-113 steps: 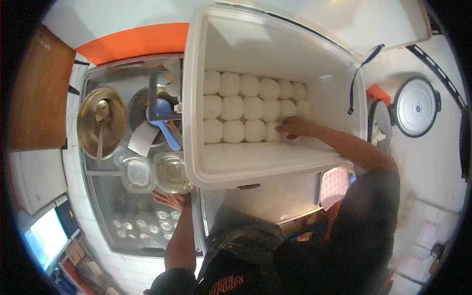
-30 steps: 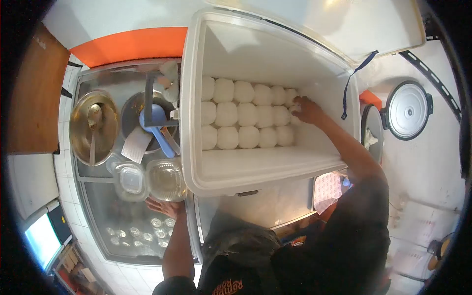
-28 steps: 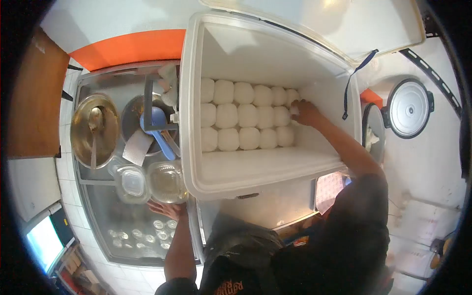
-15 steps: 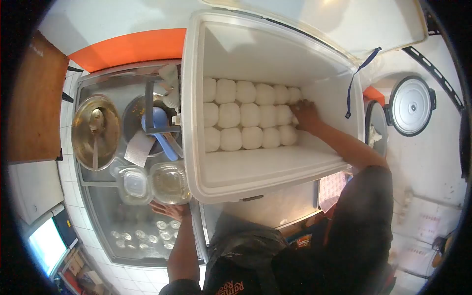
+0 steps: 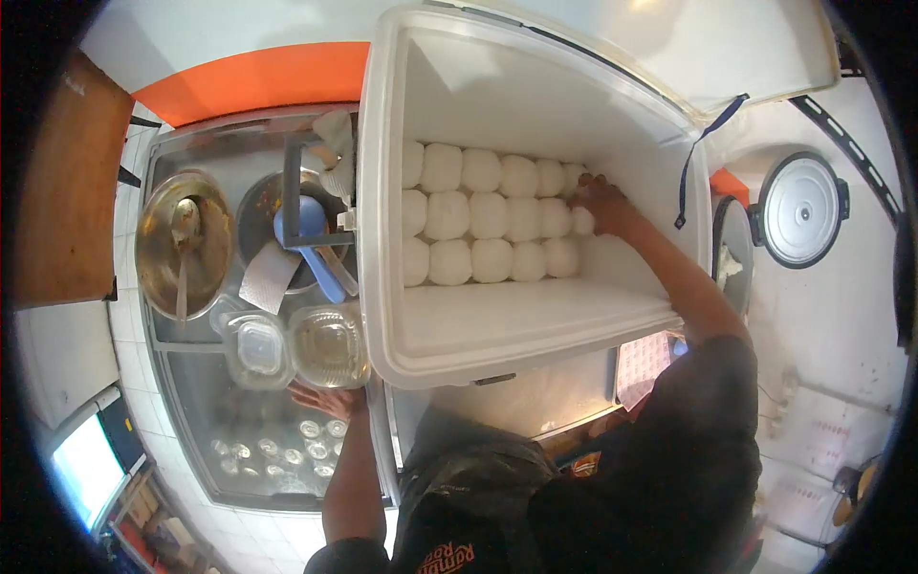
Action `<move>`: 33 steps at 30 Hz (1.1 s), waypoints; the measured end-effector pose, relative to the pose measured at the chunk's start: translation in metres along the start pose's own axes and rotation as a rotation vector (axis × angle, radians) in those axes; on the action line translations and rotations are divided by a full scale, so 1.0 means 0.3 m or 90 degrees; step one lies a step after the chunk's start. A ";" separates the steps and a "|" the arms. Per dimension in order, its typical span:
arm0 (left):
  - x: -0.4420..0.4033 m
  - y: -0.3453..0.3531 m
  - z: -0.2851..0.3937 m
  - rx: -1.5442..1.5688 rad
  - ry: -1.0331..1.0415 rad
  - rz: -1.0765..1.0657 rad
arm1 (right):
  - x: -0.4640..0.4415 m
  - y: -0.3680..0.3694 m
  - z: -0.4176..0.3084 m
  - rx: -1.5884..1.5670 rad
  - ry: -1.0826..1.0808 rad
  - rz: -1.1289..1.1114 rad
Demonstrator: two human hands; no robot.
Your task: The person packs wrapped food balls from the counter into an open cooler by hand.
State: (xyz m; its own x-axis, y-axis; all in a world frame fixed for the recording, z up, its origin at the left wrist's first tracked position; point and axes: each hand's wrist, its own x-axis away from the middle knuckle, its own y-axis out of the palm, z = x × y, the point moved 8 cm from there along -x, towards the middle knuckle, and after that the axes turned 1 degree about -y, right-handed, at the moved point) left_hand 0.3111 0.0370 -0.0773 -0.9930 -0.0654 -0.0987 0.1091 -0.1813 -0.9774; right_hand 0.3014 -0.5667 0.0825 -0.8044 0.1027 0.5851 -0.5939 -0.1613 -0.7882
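Observation:
My right hand [image 5: 602, 206] reaches into a big white cooler box [image 5: 535, 335], at the right end of neatly packed white rounded bundles [image 5: 488, 215]. Its fingers curl around a small white bundle [image 5: 582, 221] at the end of the middle row; the fingertips are partly hidden. The bundles lie in three rows against the far wall of the box. My left hand [image 5: 330, 397] rests flat with fingers spread on a glass counter top [image 5: 239, 392], just below two clear plastic containers [image 5: 330, 346], and holds nothing.
On the glass counter stand a metal bowl [image 5: 153, 277] with a spoon [image 5: 184, 239], and a dark pot [image 5: 258, 206] with a blue ladle [image 5: 308, 222]. A cooker pot [image 5: 732, 268] with its lid open [image 5: 803, 210] is at the right. A blue strap [image 5: 684, 187] hangs over the cooler.
My right hand has shifted slightly within the box, and the small bundle beneath its fingers shows more. The left hand stays on the glass. The whole view has shifted a little.

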 end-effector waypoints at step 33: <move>-0.007 -0.026 0.018 -0.041 -0.018 -0.010 | 0.027 -0.009 -0.034 -0.093 -0.007 0.018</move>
State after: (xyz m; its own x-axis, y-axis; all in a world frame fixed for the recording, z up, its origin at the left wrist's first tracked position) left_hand 0.3127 0.0334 -0.0685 -0.9928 -0.0904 -0.0791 0.0896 -0.1194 -0.9888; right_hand 0.2963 -0.5553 0.0875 -0.8215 0.0886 0.5633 -0.5669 -0.0201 -0.8236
